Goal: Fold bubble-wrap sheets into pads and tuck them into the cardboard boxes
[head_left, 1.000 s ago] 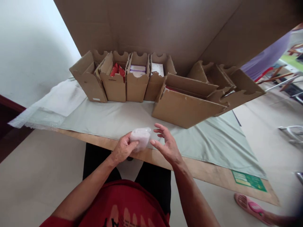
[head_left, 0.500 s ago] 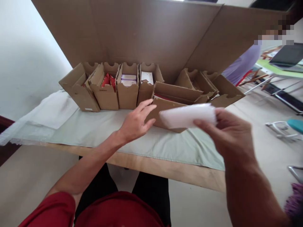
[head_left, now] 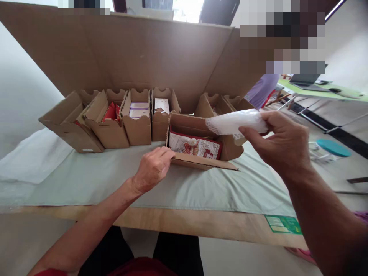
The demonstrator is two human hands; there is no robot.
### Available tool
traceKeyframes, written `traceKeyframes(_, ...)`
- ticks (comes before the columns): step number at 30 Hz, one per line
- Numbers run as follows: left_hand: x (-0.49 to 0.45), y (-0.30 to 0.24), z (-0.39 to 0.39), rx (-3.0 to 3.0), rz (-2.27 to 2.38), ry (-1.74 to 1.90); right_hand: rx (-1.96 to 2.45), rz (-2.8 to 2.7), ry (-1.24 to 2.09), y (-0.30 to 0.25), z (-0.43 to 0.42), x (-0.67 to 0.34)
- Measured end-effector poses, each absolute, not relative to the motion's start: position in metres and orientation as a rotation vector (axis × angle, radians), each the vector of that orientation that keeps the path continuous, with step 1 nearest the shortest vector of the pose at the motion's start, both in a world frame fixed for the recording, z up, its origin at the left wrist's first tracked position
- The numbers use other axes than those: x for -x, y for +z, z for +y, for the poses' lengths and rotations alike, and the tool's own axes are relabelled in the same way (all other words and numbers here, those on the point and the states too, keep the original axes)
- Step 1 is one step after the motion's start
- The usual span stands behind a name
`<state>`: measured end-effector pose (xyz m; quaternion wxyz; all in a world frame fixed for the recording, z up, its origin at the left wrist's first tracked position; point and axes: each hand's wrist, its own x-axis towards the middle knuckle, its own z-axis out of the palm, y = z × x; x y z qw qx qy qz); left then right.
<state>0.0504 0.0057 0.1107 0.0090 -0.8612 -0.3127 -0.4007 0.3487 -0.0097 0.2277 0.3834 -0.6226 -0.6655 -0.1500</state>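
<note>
- While the left hand [head_left: 153, 166] curls its fingers over the left end of a flap [head_left: 205, 163], that flap lies folded down flat on the cloth [head_left: 100, 180], on the near side of its box [head_left: 189, 122].
- The right hand [head_left: 283, 143] pinches a white packet [head_left: 232, 122] by its right end, thumb beneath and fingers on top.
- The packet hangs in the air, roughly level, just above the right part of the open box.
- Inside the box, a red-and-white printed pack [head_left: 195, 147] stands on edge, facing the near side.
- Left of it, four small boxes [head_left: 138, 130] stand in a row, touching one another; red packs show in the second from the left, white ones in the two on the right.
- More open cartons [head_left: 212, 103] stand at the far right, partly hidden by the packet.
- A large cardboard sheet [head_left: 143, 53] rises behind everything.
- The cloth covers the desk [head_left: 201, 224], whose bare wooden near edge carries a green label [head_left: 283, 224] at the right.
</note>
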Motion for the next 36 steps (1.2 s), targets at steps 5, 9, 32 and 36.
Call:
traceKeyframes(5, -0.049, 0.107, -0.001, 2.643, -0.938, -1.255, 1.629, -1.819, -0.375, 0.232, -0.008, -0.339)
traceKeyframes(9, -0.049, 0.104, -0.006, 2.628, -0.949, -1.254, 1.636, -1.959, -0.402, 0.231, 0.006, -0.33)
traceKeyframes(32, -0.051, 0.101, -0.006, 2.62, -1.003, -1.223, 1.718, -2.771, -0.199, 0.203, 0.096, -0.259)
traceKeyframes(36, -0.052, 0.102, -0.002, 2.622, -1.031, -1.201, 1.736, -2.771, -0.064, 0.194, 0.106, -0.262)
